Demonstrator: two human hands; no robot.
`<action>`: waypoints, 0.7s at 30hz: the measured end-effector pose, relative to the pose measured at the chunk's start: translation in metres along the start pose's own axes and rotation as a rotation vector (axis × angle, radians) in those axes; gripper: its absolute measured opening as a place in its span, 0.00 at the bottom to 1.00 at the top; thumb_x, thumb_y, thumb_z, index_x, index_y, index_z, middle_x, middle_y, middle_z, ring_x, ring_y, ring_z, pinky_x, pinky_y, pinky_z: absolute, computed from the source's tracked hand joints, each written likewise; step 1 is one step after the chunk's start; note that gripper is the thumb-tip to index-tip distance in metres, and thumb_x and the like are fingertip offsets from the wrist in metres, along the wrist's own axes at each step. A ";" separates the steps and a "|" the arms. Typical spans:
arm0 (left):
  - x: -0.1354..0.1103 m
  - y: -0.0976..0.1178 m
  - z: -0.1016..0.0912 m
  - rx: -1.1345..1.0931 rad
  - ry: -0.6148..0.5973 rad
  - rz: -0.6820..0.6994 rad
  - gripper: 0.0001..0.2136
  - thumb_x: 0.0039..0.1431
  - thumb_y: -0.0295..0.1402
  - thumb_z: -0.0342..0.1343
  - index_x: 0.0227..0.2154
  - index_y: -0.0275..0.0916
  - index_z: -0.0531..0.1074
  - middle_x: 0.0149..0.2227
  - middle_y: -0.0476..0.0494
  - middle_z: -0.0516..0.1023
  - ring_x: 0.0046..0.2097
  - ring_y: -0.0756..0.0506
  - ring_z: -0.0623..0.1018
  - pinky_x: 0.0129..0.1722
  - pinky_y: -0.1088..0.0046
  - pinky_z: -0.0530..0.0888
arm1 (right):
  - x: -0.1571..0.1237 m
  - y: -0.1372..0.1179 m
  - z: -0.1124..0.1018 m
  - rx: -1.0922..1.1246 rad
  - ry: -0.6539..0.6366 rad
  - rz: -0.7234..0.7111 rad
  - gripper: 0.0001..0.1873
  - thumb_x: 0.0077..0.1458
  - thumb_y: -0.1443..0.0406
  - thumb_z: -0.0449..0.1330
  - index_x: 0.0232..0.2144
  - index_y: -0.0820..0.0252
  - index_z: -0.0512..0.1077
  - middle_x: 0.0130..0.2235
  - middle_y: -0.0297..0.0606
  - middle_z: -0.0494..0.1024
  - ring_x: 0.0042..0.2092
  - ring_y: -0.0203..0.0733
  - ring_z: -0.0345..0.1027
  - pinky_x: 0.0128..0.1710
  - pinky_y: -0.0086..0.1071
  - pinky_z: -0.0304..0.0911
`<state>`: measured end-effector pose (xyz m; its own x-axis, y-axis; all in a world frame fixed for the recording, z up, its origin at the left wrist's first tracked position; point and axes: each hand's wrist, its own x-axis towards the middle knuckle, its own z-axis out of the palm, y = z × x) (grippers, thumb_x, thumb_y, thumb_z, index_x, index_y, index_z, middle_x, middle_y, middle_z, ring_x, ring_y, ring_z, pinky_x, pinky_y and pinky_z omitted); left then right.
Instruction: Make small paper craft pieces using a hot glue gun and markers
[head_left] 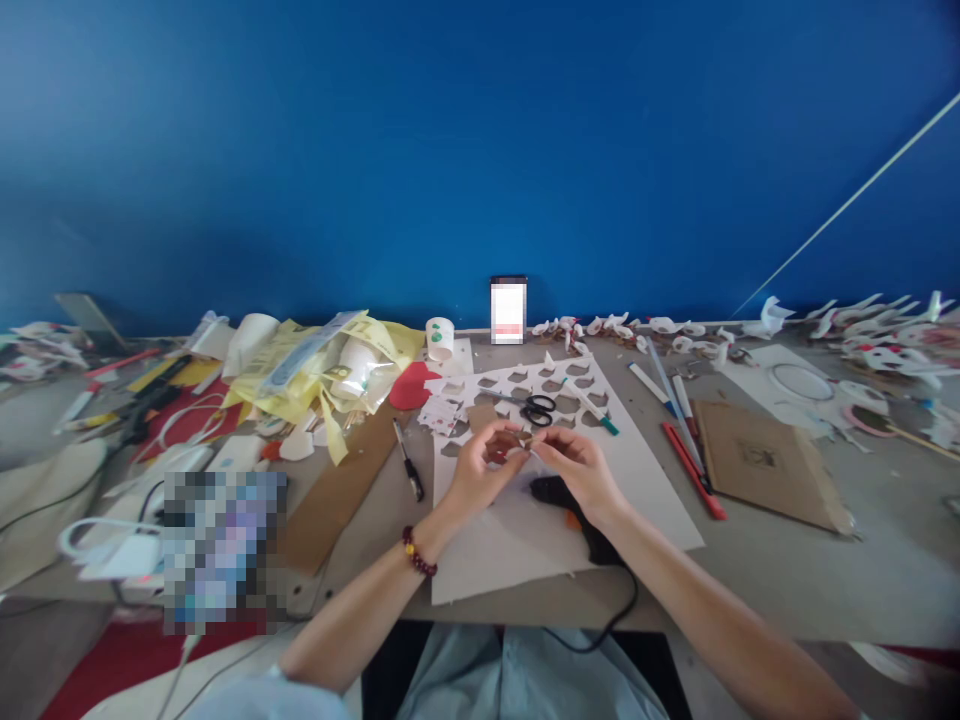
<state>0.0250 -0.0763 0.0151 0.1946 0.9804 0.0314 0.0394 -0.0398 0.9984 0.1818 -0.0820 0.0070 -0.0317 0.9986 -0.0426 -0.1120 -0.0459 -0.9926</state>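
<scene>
My left hand and my right hand meet above a large white sheet full of cut-out holes. Both pinch one small brownish-white piece between their fingertips; what it is I cannot make out. A bead bracelet circles my left wrist. A black glue gun lies on the sheet under my right hand, its cord running off the table's front edge. Black-handled scissors lie just beyond my fingers.
Pens and markers lie right of the sheet beside a brown notebook. Yellow bags, a paper cup and cables clutter the left. Small white paper figures line the back edge by a phone standing against the blue wall.
</scene>
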 end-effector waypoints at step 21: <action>0.003 -0.008 -0.004 0.183 -0.014 0.084 0.09 0.52 0.39 0.57 0.32 0.40 0.77 0.36 0.43 0.78 0.38 0.45 0.76 0.33 0.73 0.71 | -0.002 0.002 0.001 -0.096 0.021 -0.009 0.17 0.45 0.51 0.63 0.28 0.60 0.70 0.27 0.34 0.70 0.28 0.35 0.60 0.29 0.29 0.57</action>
<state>0.0214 -0.0723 0.0070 0.2181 0.9695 0.1120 0.1998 -0.1566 0.9672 0.1806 -0.0842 0.0055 -0.0102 0.9993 -0.0348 -0.0163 -0.0350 -0.9993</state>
